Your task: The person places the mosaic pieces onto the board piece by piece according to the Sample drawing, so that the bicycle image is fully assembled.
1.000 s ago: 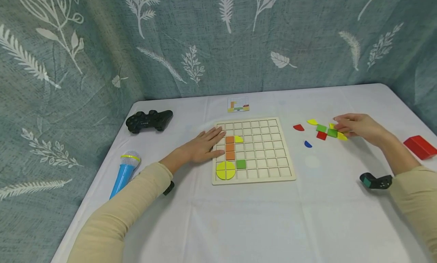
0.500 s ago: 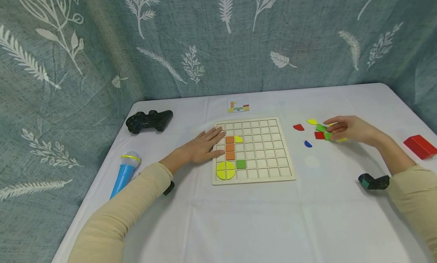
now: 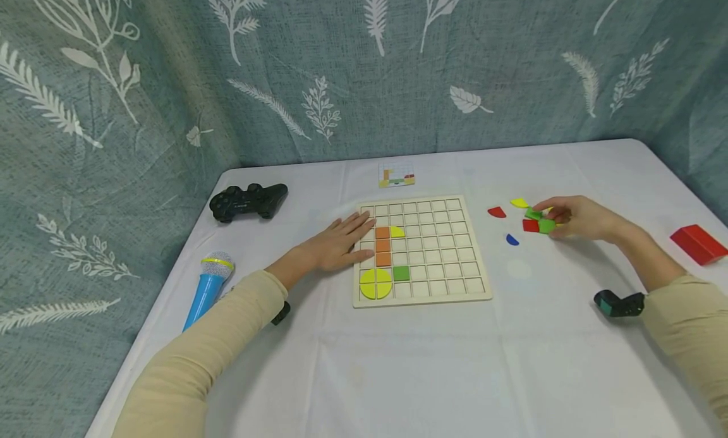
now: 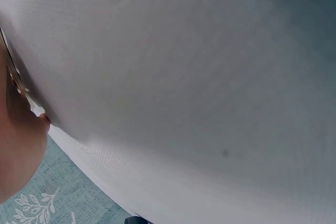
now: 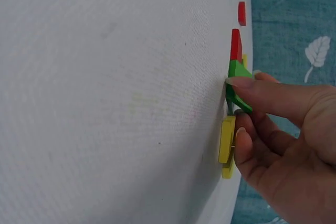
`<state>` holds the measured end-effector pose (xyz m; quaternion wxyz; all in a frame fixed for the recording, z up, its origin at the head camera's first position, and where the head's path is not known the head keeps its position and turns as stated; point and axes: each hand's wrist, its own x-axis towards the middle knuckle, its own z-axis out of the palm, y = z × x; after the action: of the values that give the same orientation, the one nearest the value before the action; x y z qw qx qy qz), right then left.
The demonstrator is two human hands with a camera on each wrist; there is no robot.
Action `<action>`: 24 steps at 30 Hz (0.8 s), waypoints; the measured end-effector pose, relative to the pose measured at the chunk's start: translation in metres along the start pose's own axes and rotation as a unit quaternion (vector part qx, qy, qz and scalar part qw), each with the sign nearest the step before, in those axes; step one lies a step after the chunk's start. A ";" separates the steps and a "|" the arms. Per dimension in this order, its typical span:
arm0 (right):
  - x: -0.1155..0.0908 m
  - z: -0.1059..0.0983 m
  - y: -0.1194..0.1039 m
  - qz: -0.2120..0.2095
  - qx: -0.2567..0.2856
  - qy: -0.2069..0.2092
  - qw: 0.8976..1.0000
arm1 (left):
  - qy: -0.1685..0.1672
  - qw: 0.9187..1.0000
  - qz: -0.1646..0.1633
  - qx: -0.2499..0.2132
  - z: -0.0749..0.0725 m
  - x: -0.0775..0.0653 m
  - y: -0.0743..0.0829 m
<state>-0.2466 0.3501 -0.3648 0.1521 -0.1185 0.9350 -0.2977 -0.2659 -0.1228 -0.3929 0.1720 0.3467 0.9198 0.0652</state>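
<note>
My left hand (image 3: 335, 247) lies with straight, spread fingers on the left edge of a wooden grid board (image 3: 440, 255); the left wrist view shows only part of that hand (image 4: 21, 150). The board bears several orange squares (image 3: 383, 246), a yellow circle of pieces (image 3: 376, 284), a yellow quarter piece (image 3: 397, 232) and a green square (image 3: 401, 273). To the board's right, my right hand (image 3: 586, 218) pinches another green square tile (image 5: 239, 90) between thumb and fingers, tilted. Beside it are a red square (image 3: 531, 225) and a second loose green square (image 3: 533, 213). Yellow pieces (image 5: 227, 140) lie under my curled fingers.
A red quarter piece (image 3: 497, 212), a yellow piece (image 3: 519, 203) and a blue half-round piece (image 3: 512, 239) lie nearer the board. Behind it is a pattern card (image 3: 397, 175). A game controller (image 3: 249, 201) and toy microphone (image 3: 210, 286) lie left, a red block (image 3: 699, 244) far right.
My right hand has moved left over the loose pieces and now pinches a green square, which has shifted left. The red square has slid slightly left. My left hand stays on the board.
</note>
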 end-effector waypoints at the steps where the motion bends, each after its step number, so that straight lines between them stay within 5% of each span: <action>1: 0.000 0.000 -0.001 0.002 0.000 0.001 1.000 | 0.000 1.000 0.001 0.000 0.000 0.000 0.000; 13: -0.001 -0.002 -0.004 0.051 0.003 0.017 0.999 | -0.002 1.000 0.001 -0.002 -0.001 -0.001 0.000; 24: 0.003 0.017 -0.031 0.036 0.067 -0.037 0.996 | -0.002 1.000 -0.002 -0.003 0.000 0.000 0.000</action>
<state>-0.2388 0.3155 -0.3599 0.2053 -0.0852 0.9103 -0.3492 -0.2657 -0.1225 -0.3924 0.1748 0.3443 0.9200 0.0667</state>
